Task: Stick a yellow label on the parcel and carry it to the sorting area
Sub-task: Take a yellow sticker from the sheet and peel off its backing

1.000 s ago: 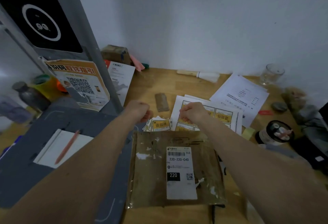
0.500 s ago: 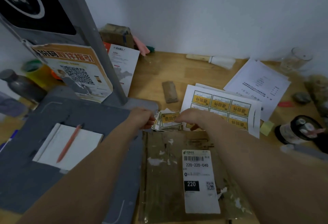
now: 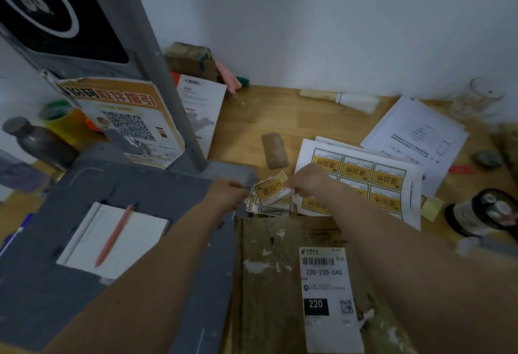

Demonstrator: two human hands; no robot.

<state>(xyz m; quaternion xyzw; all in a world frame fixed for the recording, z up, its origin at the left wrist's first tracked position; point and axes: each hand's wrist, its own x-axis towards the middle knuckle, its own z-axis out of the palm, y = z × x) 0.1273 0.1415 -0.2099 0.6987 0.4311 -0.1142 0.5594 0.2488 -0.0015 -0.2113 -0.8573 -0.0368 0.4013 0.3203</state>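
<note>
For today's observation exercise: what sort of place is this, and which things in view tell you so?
Probably a parcel pickup or courier desk. A worn brown parcel with a barcoded shipping label lies on the wooden desk, sheets of yellow labels lie beside it, and a QR-code poster leans against a grey stand.

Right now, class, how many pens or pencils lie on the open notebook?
1. A single orange pen lies slantwise across the white page of the notebook, on the grey platform left of the parcel. None seems hidden beneath it.
</note>
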